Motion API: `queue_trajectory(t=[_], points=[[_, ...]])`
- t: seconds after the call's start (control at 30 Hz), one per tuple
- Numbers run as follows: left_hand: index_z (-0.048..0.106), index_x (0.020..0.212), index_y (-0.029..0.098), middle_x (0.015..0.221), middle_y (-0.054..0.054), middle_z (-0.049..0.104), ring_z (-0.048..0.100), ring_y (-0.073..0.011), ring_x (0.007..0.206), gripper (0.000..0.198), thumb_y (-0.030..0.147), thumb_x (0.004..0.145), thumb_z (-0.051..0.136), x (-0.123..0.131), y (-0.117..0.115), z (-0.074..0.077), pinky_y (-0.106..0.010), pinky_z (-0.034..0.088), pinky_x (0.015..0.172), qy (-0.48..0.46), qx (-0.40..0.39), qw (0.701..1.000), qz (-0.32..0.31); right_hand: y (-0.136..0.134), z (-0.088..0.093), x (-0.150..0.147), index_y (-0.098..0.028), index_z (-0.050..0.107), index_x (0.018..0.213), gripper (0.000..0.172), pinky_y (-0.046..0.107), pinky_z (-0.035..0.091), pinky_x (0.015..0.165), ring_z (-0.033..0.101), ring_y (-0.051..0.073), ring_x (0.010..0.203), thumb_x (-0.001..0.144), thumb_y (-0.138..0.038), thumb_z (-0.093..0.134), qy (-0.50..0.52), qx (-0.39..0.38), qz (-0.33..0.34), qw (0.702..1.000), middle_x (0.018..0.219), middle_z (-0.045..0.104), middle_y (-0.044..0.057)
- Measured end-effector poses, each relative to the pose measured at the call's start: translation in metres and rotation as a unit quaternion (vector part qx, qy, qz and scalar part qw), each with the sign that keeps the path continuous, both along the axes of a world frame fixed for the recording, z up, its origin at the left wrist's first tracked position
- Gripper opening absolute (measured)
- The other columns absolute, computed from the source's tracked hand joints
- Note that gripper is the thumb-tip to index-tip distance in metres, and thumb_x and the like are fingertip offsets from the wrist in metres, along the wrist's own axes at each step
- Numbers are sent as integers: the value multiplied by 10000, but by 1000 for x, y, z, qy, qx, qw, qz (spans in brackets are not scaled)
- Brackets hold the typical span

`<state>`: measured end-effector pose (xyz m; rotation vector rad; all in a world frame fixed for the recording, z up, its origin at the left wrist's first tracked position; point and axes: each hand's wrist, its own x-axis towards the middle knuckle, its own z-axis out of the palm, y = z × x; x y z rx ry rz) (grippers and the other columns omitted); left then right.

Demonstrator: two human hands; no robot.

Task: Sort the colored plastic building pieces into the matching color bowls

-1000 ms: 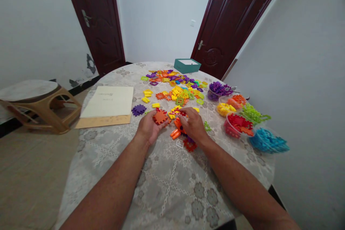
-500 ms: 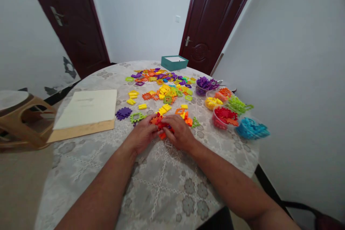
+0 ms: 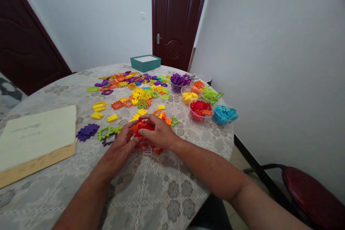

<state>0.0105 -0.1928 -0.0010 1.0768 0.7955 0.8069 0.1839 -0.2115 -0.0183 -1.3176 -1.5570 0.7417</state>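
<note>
Both my hands meet over the near part of the table around a cluster of red interlocking plastic pieces. My left hand grips it from the left, thumb and fingers closed on its edge. My right hand curls over the right side, its thumb laid on the red pieces. Below the right palm, more red pieces show in part. Left of my hands are a green square frame piece and a stack of dark purple pieces. Yellow pieces lie just beyond my fingers.
Clear tubs sorted by colour stand at the right: purple, yellow, red, green, blue. A mixed pile spreads before a teal box. Paper sheets lie left; a dark red chair stands right.
The view has swung to the right, so the table things sit further left and the chair shows. My hands still hold the red pieces, with more red now visible between them.
</note>
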Motion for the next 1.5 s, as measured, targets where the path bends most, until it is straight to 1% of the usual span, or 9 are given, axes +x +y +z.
queue_trajectory(t=[0.1, 0.27, 0.4, 0.57, 0.7, 0.87, 1.17, 1.33, 1.5], points=[[463, 1456, 330, 1439, -134, 610, 760, -278, 1003, 756, 342, 792, 823, -2, 4, -4, -433, 639, 814, 22, 29, 999, -41, -6, 30, 30, -277, 513, 1448, 523, 316, 589, 857, 704, 169, 924, 938, -252, 631, -75, 38, -28, 996, 1112, 731, 24], [506, 1433, 294, 1316, -138, 693, 773, -263, 959, 758, 369, 760, 847, -7, 11, -7, -369, 641, 761, 55, 54, 997, 18, -29, 74, 106, -278, 553, 1422, 496, 390, 556, 937, 695, 213, 988, 935, -239, 635, -184, 97, -147, 967, 1155, 730, 52], [565, 1369, 241, 1245, -147, 725, 776, -257, 930, 695, 359, 746, 850, -7, 14, -7, -334, 639, 724, 84, 45, 995, 33, -52, 79, 161, -277, 586, 1406, 501, 430, 533, 964, 685, 247, 1035, 909, -230, 633, -242, 104, -246, 933, 1262, 704, 83], [570, 1365, 237, 1271, -148, 709, 769, -256, 958, 645, 400, 787, 804, -8, 18, -16, -347, 645, 743, 130, 77, 988, 10, -70, 67, 202, -228, 605, 1398, 516, 398, 528, 908, 688, 238, 935, 882, -228, 622, -306, 46, -301, 902, 1106, 739, 84], [563, 1360, 235, 1280, -137, 705, 756, -258, 995, 606, 458, 829, 754, -9, 20, -18, -374, 645, 780, 151, 95, 984, -6, -71, 56, 210, -202, 612, 1398, 519, 381, 519, 903, 681, 235, 915, 881, -241, 616, -343, 8, -288, 894, 1087, 742, 94], [570, 1336, 226, 1265, -141, 715, 756, -273, 1001, 621, 438, 794, 785, -9, 20, -15, -407, 647, 801, 152, 81, 985, 7, -69, 44, 207, -204, 620, 1384, 474, 377, 527, 895, 692, 237, 914, 923, -308, 585, -326, -4, -239, 915, 1131, 745, 100], [622, 1270, 207, 1262, -135, 725, 755, -256, 998, 533, 493, 837, 744, -10, 21, -16, -368, 648, 794, 167, 94, 981, -4, -83, 31, 222, -190, 730, 1186, 341, 395, 526, 978, 704, 243, 1042, 929, -281, 525, -304, 42, -351, 885, 1162, 763, 99], [664, 1195, 195, 1163, -126, 762, 749, -241, 937, 491, 493, 817, 760, -12, 22, -16, -348, 643, 748, 152, 85, 984, 43, -85, 26, 207, -206, 746, 1137, 298, 389, 534, 959, 716, 239, 1018, 933, -279, 541, -303, 59, -333, 891, 1125, 776, 81], [680, 1175, 192, 1139, -125, 768, 744, -242, 918, 497, 505, 802, 775, -13, 25, -19, -350, 640, 732, 151, 82, 984, 34, -83, 22, 191, -229, 742, 1141, 279, 384, 526, 967, 709, 231, 1043, 972, -304, 533, -295, 74, -289, 908, 1142, 770, 67]])
